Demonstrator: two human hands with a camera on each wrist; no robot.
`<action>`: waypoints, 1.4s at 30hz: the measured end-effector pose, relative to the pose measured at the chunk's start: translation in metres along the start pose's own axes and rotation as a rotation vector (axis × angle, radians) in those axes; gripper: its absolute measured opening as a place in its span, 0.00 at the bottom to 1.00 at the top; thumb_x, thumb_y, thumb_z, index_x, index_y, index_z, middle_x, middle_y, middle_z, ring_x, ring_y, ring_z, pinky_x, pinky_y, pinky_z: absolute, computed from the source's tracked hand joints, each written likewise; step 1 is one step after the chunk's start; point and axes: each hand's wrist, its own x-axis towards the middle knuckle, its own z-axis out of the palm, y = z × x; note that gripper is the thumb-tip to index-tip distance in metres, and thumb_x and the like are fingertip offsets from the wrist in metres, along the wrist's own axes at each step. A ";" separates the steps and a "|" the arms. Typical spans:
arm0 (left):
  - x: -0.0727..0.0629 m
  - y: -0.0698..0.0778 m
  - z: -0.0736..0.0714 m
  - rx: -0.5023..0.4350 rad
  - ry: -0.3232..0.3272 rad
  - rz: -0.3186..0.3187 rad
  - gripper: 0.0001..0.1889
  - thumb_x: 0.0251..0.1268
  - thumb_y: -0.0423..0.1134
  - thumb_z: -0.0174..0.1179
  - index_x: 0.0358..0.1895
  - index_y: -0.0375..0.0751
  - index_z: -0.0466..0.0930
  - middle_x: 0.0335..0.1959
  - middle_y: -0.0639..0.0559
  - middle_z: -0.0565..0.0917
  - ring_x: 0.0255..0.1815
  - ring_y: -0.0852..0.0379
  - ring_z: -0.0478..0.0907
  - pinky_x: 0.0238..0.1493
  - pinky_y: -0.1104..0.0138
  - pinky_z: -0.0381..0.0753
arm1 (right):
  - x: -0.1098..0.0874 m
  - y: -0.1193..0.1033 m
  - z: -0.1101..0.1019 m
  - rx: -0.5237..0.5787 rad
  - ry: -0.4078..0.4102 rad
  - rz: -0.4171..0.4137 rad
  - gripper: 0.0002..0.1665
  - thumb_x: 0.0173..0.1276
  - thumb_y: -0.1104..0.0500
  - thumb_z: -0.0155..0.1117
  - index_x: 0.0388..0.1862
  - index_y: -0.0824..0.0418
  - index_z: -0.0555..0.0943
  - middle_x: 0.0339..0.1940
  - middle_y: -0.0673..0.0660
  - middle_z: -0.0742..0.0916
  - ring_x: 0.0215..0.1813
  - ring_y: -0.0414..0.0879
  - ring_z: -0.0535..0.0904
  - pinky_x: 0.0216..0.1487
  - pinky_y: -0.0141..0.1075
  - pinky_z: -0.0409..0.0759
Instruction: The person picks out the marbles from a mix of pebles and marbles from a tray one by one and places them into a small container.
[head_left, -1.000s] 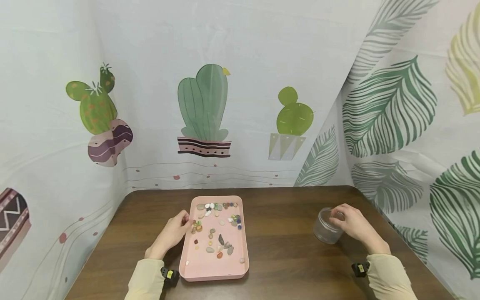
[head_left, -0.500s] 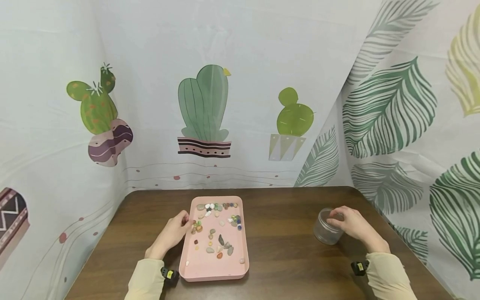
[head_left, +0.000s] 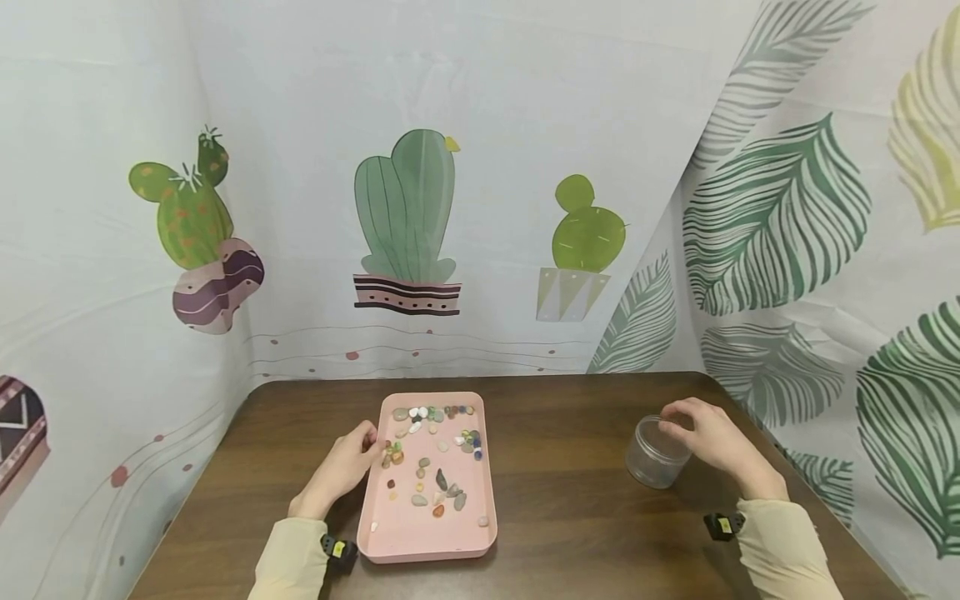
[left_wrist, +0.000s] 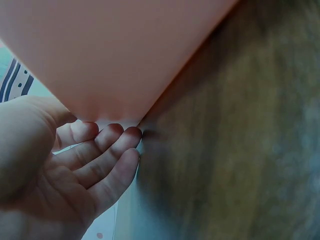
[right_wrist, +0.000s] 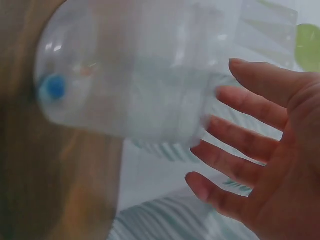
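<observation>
Our left hand (left_wrist: 70, 170) has a narrow grip on the long left side of the pink tray (head_left: 427, 542): the thumb comes over the rim while the fingertips lie against the outer wall, close above the wooden table (head_left: 562, 483). Our right hand (head_left: 708, 437) is wide, its fingers spread and slightly bent beside the mouth of a clear jar (head_left: 654, 471); we cannot tell whether a fingertip touches the rim. The jar stands upright, just to the left of that hand, and from the right wrist we see a blue bead (right_wrist: 55, 86) at its base.

Just inside the wall from the left grip, we see a cluster of green and amber stones (head_left: 394, 455). Beyond the grip, along the far end of the tray, lie white, green and grey stones, with a row of small coloured ones to their right. Across the tray from the grip sits another group with dark blue pieces (head_left: 477, 450). Nearer to us than the grip, a dark long stone (head_left: 441, 480) lies among grey ones, and a small white pebble (head_left: 374, 527) sits by the near left corner.

Behind both hands we have pale sleeves (head_left: 288, 554) and black wrist cameras (head_left: 341, 552). Past the far table edge hangs a white cloth (head_left: 510, 125) printed with cacti (head_left: 408, 217) and, toward the right, large leaves (head_left: 780, 225).
</observation>
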 end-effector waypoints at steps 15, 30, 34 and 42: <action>0.000 -0.002 0.002 0.001 0.001 0.004 0.08 0.70 0.38 0.59 0.34 0.44 0.69 0.22 0.54 0.71 0.26 0.57 0.69 0.27 0.65 0.67 | 0.051 -0.060 -0.003 -0.002 -0.042 -0.207 0.07 0.65 0.62 0.67 0.42 0.61 0.83 0.41 0.55 0.86 0.48 0.56 0.81 0.51 0.53 0.75; 0.001 -0.002 0.001 -0.009 -0.015 -0.024 0.08 0.71 0.37 0.57 0.34 0.44 0.67 0.22 0.54 0.68 0.25 0.58 0.67 0.24 0.68 0.63 | 0.103 -0.127 0.047 -0.030 -0.178 -0.423 0.05 0.67 0.57 0.66 0.38 0.58 0.83 0.36 0.49 0.83 0.40 0.46 0.80 0.44 0.44 0.77; 0.002 -0.002 0.001 -0.009 -0.017 -0.018 0.08 0.71 0.37 0.57 0.34 0.44 0.68 0.22 0.54 0.68 0.24 0.58 0.67 0.24 0.67 0.64 | 0.110 -0.144 0.066 -0.058 -0.221 -0.455 0.06 0.67 0.57 0.66 0.39 0.58 0.83 0.36 0.49 0.82 0.40 0.46 0.79 0.43 0.44 0.77; 0.001 -0.001 0.001 0.000 -0.004 -0.024 0.08 0.71 0.37 0.57 0.34 0.45 0.67 0.22 0.54 0.68 0.26 0.58 0.67 0.25 0.67 0.64 | 0.122 -0.182 0.098 -0.087 -0.304 -0.488 0.07 0.69 0.54 0.64 0.42 0.55 0.84 0.38 0.48 0.82 0.41 0.43 0.78 0.42 0.41 0.77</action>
